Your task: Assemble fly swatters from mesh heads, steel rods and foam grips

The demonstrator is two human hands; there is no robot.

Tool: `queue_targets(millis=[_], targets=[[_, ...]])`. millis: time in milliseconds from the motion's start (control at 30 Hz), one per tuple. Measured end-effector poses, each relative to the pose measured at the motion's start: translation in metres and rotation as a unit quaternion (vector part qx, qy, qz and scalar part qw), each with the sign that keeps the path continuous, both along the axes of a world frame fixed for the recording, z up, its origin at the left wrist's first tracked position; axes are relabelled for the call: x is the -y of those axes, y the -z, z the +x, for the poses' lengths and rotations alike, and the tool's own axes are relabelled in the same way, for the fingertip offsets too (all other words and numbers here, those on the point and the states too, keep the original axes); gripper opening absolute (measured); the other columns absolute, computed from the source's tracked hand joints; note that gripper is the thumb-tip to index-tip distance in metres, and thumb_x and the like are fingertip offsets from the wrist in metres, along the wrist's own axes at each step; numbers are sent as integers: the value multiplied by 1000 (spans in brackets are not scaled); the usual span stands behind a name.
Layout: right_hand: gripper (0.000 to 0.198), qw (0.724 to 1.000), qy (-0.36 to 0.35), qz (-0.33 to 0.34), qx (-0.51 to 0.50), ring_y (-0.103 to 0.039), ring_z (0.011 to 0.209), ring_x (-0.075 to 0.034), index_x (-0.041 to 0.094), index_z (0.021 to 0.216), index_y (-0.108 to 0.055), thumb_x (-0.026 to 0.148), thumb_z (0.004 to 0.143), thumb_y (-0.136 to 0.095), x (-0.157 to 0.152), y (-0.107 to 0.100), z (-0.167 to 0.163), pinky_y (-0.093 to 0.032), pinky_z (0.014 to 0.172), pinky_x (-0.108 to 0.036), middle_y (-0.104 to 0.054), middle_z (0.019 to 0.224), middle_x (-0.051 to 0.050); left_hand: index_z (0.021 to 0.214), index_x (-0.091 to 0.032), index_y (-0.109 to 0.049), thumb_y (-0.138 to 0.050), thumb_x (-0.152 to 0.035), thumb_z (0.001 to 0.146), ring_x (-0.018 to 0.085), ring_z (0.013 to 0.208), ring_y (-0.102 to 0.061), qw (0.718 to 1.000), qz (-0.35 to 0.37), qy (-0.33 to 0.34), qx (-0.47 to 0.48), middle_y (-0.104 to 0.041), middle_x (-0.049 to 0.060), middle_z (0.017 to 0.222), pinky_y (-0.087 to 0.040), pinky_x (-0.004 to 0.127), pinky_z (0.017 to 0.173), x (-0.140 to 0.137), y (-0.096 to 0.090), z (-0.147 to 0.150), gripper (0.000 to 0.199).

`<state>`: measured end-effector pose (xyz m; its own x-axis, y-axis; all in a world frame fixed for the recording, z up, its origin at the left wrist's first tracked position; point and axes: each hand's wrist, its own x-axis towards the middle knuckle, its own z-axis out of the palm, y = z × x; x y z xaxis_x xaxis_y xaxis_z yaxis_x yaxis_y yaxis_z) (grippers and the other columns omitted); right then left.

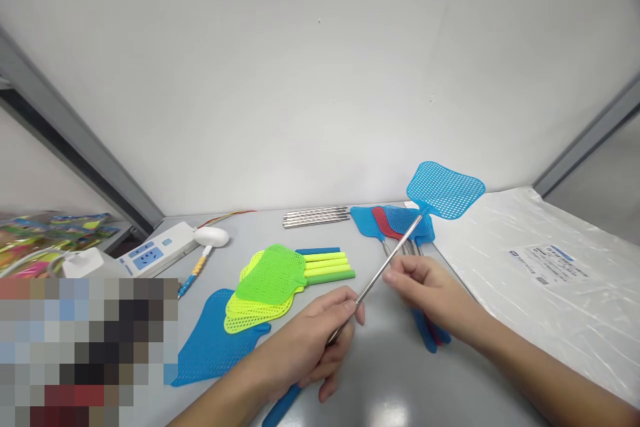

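Note:
A blue fly swatter (pixel 447 191) with a metal rod is held up at a slant, its mesh head at the upper right. My left hand (pixel 320 340) is closed around the lower rod, just above the blue handle (pixel 283 407). Higher up, my right hand (pixel 430 290) pinches at the rod's right edge with thumb and fingers. Behind and below the right hand lie several finished-looking swatters with blue (pixel 367 221) and red heads (pixel 385 220), metal rods and coloured handles. My right hand and forearm partly cover them.
Green (pixel 273 275) and yellow swatter heads (pixel 250 321) lie stacked left of centre, beside yellow handles (pixel 327 267). A blue head (pixel 220 337) lies nearer. Metal rods (pixel 316 217) rest by the wall. A power strip (pixel 160 250) stands left, a plastic sheet (pixel 505 247) right.

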<state>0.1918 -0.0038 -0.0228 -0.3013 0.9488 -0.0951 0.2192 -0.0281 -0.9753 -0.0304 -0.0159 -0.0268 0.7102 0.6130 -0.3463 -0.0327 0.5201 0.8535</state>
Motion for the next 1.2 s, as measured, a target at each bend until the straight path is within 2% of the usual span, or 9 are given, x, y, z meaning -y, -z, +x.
queue_targets(millis=[133,233,333,467,533,633,733,900,1200], targets=[[41,997,-41,-25,56,-31,54,-8,18,66,-52,53,88,-55,4,-1,-6,-22,50,-26,-36,58,6,94,-22,-51,-36,-35,97,4,29,-18,1000,10,16,8,-34,-11,48,-39,18,36,2,4,3,20],[43,999,-40,-18,25,-33,55,-9,17,67,-56,54,89,-53,3,-1,-11,-25,53,-25,-36,58,5,93,-23,-49,-36,-36,98,4,29,-19,999,1,43,15,-36,-11,50,-39,18,35,4,6,4,20],[45,999,-49,-20,-9,-28,51,-8,17,67,-56,55,90,-51,5,0,-14,-22,50,-26,-32,55,7,87,-23,-45,-36,-39,99,4,29,-19,997,-17,68,19,-36,-11,51,-41,18,36,3,4,2,22],[46,999,-42,23,-19,-27,50,-7,17,63,-56,54,89,-53,9,2,-12,-19,48,-27,-34,57,5,86,-22,-43,-37,-43,98,3,31,-16,994,-32,105,11,-32,-12,52,-42,17,38,1,-3,-5,25],[45,999,-13,22,-39,-26,48,-8,17,62,-55,54,87,-55,7,2,-6,-17,47,-28,-33,56,5,86,-23,-42,-36,-42,99,4,32,-15,992,-38,122,12,-30,-12,53,-42,16,38,-1,-6,-8,24],[43,991,90,8,-98,-19,46,-8,19,59,-52,52,85,-60,-5,-2,10,-12,45,-29,-26,52,7,85,-23,-41,-35,-43,99,4,32,-15,992,-33,125,2,-29,-12,52,-40,16,37,-2,-8,-13,25],[48,973,176,43,-142,-15,47,-8,20,50,-42,46,85,-62,-20,-9,29,-10,47,-30,-18,52,7,85,-23,-41,-36,-44,98,4,32,-15,993,-22,118,-8,-30,-12,52,-40,17,37,-4,-9,-15,26],[52,960,214,81,-159,-14,50,-10,21,47,-33,40,87,-61,-28,-16,41,-11,48,-31,-16,54,6,87,-23,-41,-36,-45,98,4,34,-14,990,-42,134,-2,-29,-12,53,-40,17,38,-5,-12,-12,25],[49,939,262,119,-188,-20,51,-10,21,51,-34,38,87,-62,-31,-18,47,-19,49,-31,-23,54,5,85,-24,-41,-38,-47,96,5,36,-15,988,-24,148,-20,-29,-11,54,-38,17,35,-5,-17,-15,26]])
